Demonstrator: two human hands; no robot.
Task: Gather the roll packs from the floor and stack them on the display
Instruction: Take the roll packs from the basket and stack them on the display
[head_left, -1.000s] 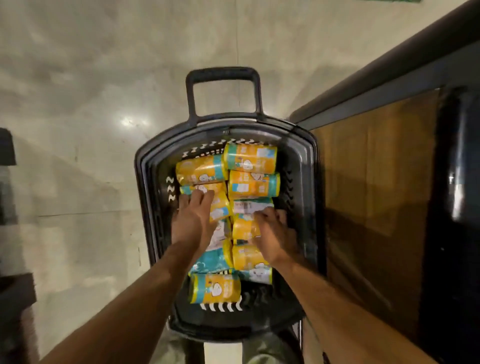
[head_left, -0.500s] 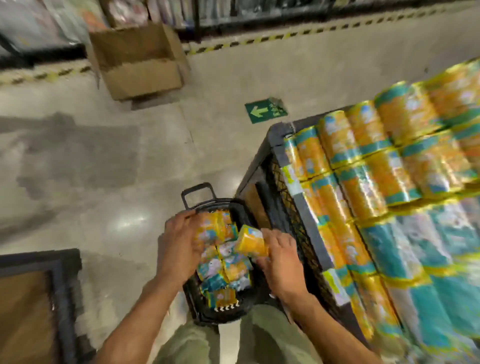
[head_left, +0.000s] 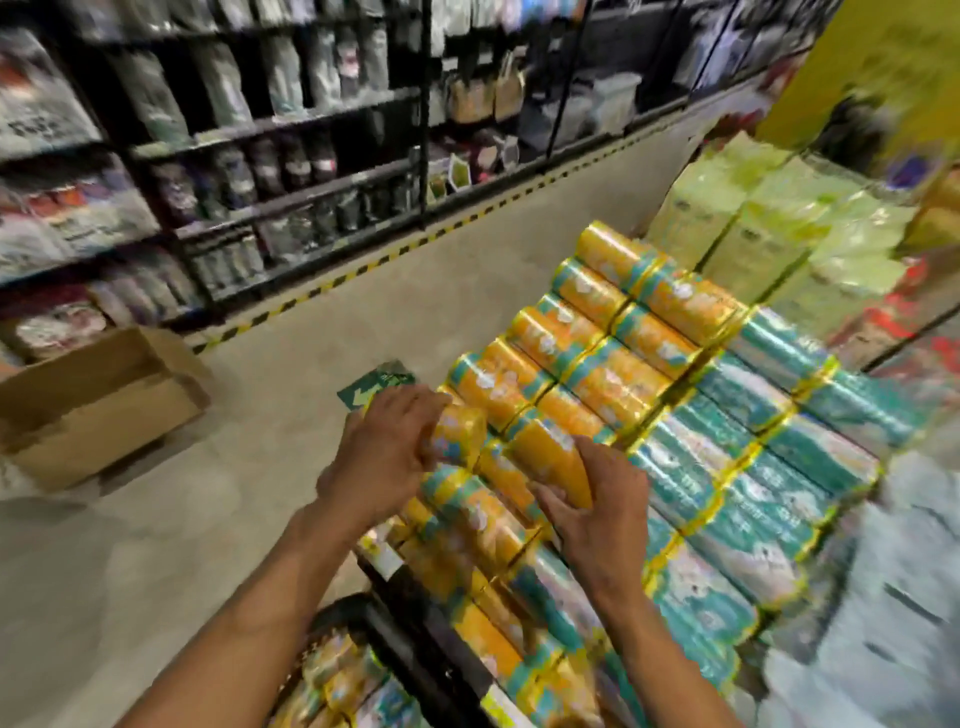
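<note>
My left hand (head_left: 382, 457) grips one yellow roll pack (head_left: 460, 434) at the near left corner of the display (head_left: 597, 374). Just to its right, my right hand (head_left: 597, 506) holds a second yellow roll pack (head_left: 550, 454) over the stacked rows. The display carries rows of yellow packs with teal bands, and rows of teal packs (head_left: 779, 441) to their right. At the bottom edge, the black basket (head_left: 374, 631) on the floor has more roll packs (head_left: 343, 680) in it. The whole view is blurred by motion.
An open cardboard box (head_left: 98, 400) stands on the floor at the left. Dark shelves (head_left: 260, 156) full of goods line the far side of the aisle, behind a yellow-and-black floor stripe. Pale green packs (head_left: 779, 228) are stacked behind the display. A green arrow sign (head_left: 371, 384) lies on the floor.
Both hands rose from the basket to the display, each carrying a yellow pack. My view swung up from the basket to the stacked rows and shelves.
</note>
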